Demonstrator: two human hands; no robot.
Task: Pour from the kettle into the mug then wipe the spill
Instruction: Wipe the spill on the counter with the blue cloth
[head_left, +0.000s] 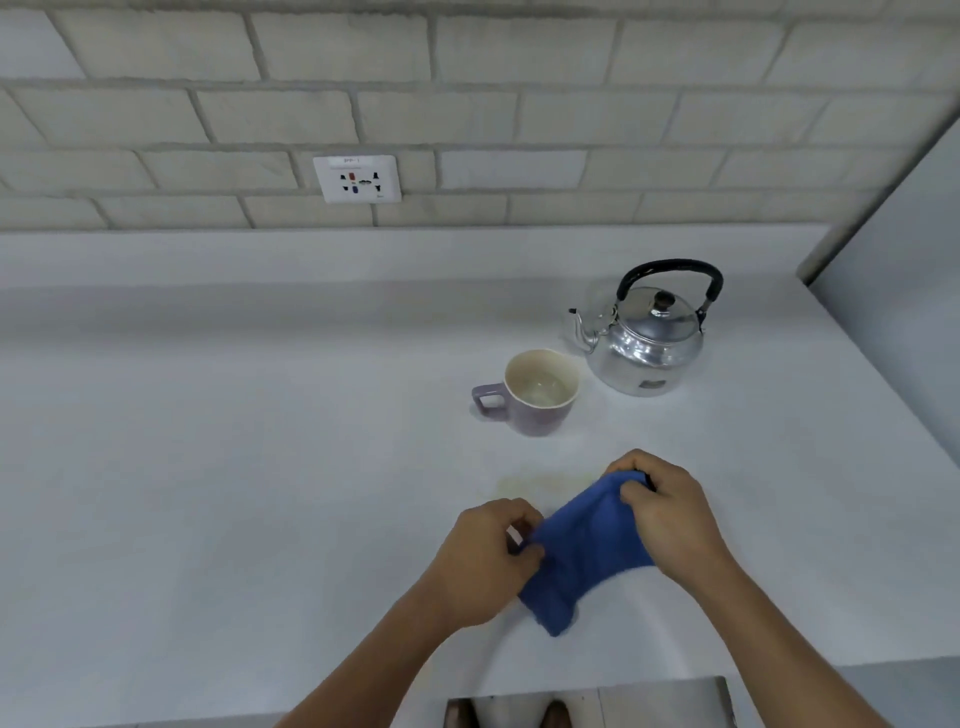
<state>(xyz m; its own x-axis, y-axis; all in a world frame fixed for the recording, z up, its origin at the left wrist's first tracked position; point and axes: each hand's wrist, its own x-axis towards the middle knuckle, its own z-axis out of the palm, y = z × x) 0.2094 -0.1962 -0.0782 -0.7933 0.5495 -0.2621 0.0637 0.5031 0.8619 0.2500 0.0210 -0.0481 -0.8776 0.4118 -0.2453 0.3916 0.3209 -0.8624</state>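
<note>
The white desk (218, 467) runs wide and bare to the left of the hands, with plenty of free surface there; on the right it narrows toward a pale panel (904, 312) that closes off that side. At the back it meets a brick wall (467, 104), and the near edge falls away just behind the forearms.

One steel kettle (649, 338) stands upright toward the back right, black handle raised, lid on, spout pointing left. One lilac mug (537, 392) sits just beside it, to the front left, close but apart, handle turned left; something clear seems to lie in the bottom, though the level is hard to judge. One blue cloth (582, 551) hangs between the two hands, nearer than the mug.

The left hand (483, 561) is pinched on the cloth's left edge and the right hand (670, 514) is gripped on its far right corner, so the hands are spread apart with the cloth stretched between them. Whether the cloth's lower end touches the desk I cannot tell.

A faint yellowish spill (540, 483) shows on the desk between the mug and the cloth; its outline is vague and partly covered by the cloth and right hand. One wall socket (357, 178) is set in the bricks, its label too small to read. At the bottom edge two shoe tips (509, 714) are cut off by the frame.
</note>
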